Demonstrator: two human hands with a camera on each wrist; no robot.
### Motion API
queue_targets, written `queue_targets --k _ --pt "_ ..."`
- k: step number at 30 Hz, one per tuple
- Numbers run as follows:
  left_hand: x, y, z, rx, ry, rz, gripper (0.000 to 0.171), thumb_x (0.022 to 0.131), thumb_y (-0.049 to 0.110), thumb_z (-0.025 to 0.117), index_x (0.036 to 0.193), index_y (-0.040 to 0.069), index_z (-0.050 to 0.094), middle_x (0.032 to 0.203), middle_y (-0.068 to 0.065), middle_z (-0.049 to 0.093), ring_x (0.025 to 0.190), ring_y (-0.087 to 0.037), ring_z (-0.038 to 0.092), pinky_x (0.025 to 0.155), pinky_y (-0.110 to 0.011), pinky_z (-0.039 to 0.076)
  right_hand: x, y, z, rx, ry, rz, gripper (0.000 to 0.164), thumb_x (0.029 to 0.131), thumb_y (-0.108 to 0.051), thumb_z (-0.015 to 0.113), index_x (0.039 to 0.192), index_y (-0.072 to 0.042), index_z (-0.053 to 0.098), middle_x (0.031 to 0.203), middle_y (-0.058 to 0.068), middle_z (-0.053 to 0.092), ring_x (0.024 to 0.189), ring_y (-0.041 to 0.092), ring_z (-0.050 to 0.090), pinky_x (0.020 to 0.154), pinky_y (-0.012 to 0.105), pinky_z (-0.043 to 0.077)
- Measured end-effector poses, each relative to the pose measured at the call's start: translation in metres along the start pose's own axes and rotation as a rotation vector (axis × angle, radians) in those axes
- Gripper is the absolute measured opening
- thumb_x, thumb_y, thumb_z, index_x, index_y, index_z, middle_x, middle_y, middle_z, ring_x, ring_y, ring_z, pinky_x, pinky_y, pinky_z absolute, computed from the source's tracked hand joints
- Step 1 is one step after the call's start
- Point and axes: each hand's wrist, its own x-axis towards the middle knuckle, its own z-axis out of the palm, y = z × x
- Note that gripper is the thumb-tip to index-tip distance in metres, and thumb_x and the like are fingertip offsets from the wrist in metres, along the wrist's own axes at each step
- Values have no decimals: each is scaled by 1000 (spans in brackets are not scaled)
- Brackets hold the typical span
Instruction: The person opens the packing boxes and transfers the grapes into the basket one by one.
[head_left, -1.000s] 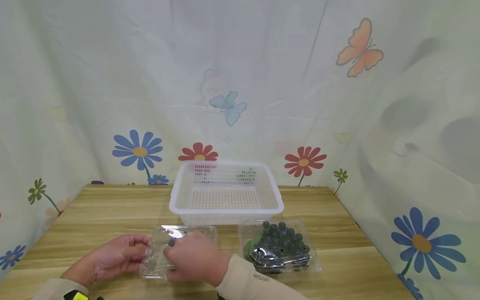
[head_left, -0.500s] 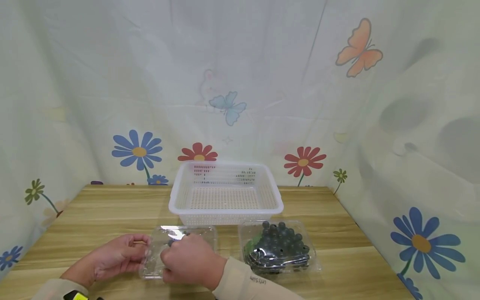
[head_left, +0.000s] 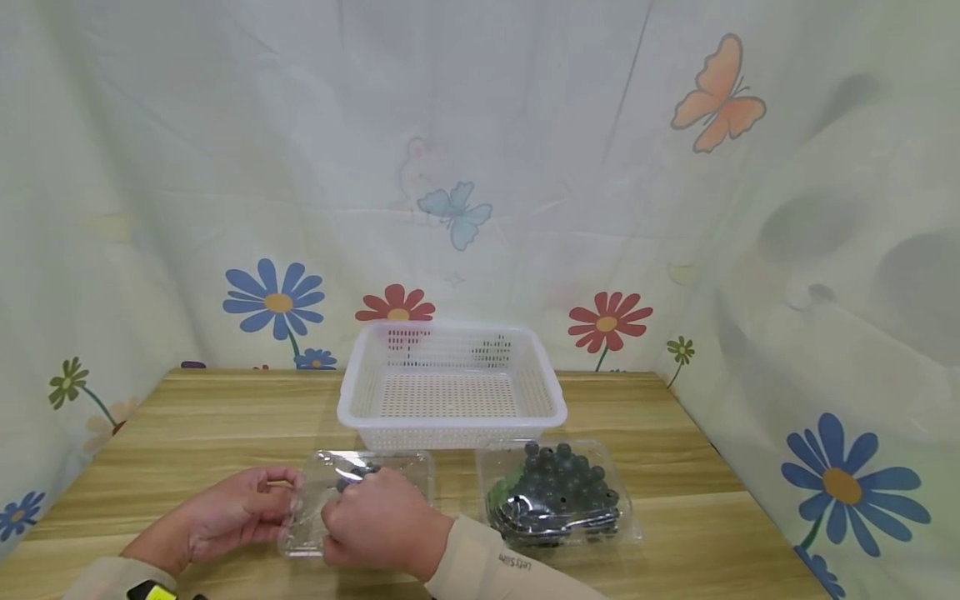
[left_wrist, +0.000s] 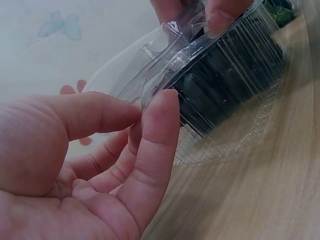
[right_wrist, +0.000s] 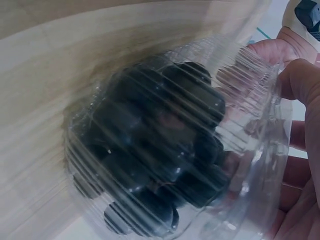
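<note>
A clear plastic clamshell box [head_left: 306, 537] with dark grapes [right_wrist: 150, 145] in it sits on the table, left of centre. My left hand [head_left: 236, 512] pinches the box's left rim between thumb and index finger, as the left wrist view shows, the other fingers loosely bent below. Over the front of the lid, my right hand [head_left: 386, 523] grips the rim, its thumb [right_wrist: 295, 80] on the edge and fingers behind the plastic. It hides much of the box in the head view. Lid and tray edges stand slightly apart near the left fingertips [left_wrist: 162, 107].
A second clear box of dark grapes [head_left: 562, 492], with a green leaf [head_left: 506, 487] inside, stands to the right near my right sleeve [head_left: 510, 567]. Behind both boxes is a white slotted basket [head_left: 453, 423]. A flower-printed curtain [head_left: 480, 125] encloses the wooden table [head_left: 225, 433].
My right hand has shifted slightly left along the box's front rim and keeps its grip. The left hand, both boxes and the basket stay in place.
</note>
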Motion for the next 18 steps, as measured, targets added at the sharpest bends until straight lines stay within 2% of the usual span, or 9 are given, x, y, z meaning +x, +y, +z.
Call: queue_targets --k 18 --pt "0 0 1 6 -5 12 16 106 3 47 116 14 54 97 4 70 91 -8 68 84 -29 62 0 -1 1 -10 27 3 36 85 -48 63 62 -28 44 50 -18 46 41 1 40 37 23 34"
